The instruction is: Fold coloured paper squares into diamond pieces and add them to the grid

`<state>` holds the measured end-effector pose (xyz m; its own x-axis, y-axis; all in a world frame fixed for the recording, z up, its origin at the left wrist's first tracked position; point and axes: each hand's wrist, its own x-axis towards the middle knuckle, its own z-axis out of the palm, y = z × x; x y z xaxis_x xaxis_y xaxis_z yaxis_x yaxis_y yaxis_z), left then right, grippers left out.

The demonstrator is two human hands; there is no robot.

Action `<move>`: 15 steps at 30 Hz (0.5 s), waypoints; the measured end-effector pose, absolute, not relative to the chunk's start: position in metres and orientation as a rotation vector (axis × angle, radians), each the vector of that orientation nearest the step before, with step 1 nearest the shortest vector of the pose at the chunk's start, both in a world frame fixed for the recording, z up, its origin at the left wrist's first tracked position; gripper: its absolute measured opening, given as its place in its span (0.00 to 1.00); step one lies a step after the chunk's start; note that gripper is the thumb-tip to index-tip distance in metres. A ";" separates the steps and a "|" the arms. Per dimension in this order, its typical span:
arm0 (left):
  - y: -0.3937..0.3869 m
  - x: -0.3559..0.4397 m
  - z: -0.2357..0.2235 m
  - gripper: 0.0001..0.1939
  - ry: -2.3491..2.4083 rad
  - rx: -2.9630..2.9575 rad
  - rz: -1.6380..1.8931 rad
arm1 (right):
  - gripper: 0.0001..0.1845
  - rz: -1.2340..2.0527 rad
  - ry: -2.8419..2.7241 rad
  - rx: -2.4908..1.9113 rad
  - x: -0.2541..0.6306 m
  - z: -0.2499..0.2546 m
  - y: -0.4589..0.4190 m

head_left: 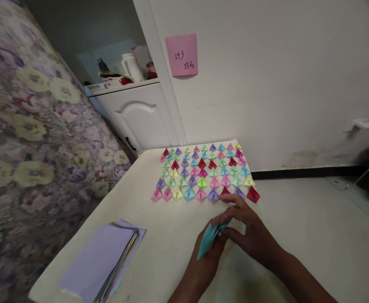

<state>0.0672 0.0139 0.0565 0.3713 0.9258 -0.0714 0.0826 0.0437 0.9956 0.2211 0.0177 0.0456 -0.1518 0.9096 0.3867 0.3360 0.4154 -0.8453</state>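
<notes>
A teal folded piece of paper [209, 240] is up in front of me, above the near part of the table. My left hand [208, 256] is closed around its lower side, and the paper hides some of the fingers. At the paper's right end, the thumb and a finger of my right hand [250, 229] pinch its edge, while another finger reaches out above. Just beyond my hands, rows of small folded paper pieces [189, 193] in many colours cover the far part of the table. A purple one [212, 195] lies close to my right fingertips.
A stack of coloured paper sheets [99, 259], purple on top, lies at the left of the cream table [159, 244]. A floral curtain [39, 168] hangs along the left side. Behind are a white cabinet [137, 113] and a wall with a pink note [182, 54].
</notes>
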 end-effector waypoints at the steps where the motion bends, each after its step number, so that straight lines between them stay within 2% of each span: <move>1: 0.014 0.067 0.056 0.17 1.000 1.385 0.849 | 0.12 0.701 -1.737 -1.098 0.221 0.044 0.018; 5: 0.016 0.066 0.049 0.19 1.006 1.462 0.848 | 0.15 0.360 -1.884 -1.104 0.221 0.038 0.020; 9: 0.018 0.065 0.041 0.19 1.076 1.535 0.858 | 0.13 0.120 -1.979 -1.170 0.221 0.041 0.022; 12: 0.018 0.065 0.037 0.19 1.117 1.527 0.874 | 0.12 0.072 -2.026 -1.284 0.220 0.044 0.020; 15: 0.019 0.065 0.033 0.21 1.140 1.499 0.896 | 0.11 0.202 -2.028 -1.381 0.219 0.043 0.017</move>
<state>0.0655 0.0187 0.0333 0.2786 0.9603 -0.0156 0.2124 -0.0458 0.9761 0.2189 0.0165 0.0427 -0.2183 0.8730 0.4362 0.7700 0.4287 -0.4725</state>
